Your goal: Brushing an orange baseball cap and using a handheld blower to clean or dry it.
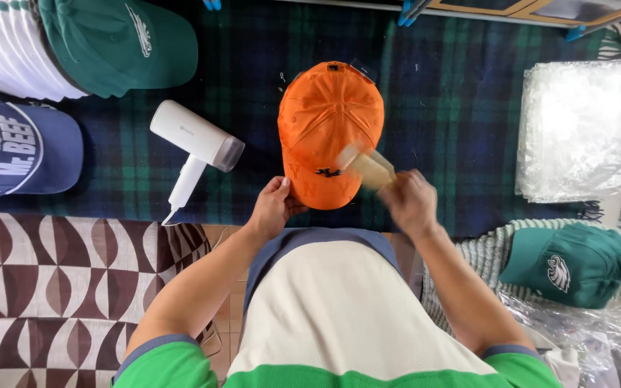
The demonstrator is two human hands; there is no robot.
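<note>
Blurred tan object [366, 167] in right hand [411, 203] over orange cap [328, 129].

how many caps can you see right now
4: orange cap centre, held by left hand; green cap top left; navy cap left; green cap right. More may be hidden.

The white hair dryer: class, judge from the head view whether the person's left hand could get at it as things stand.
Probably yes. The left hand grips the orange cap's brim, and the white hair dryer lies just to its left on the plaid blanket, with nothing between them. It would have to let go of the cap first.
</note>
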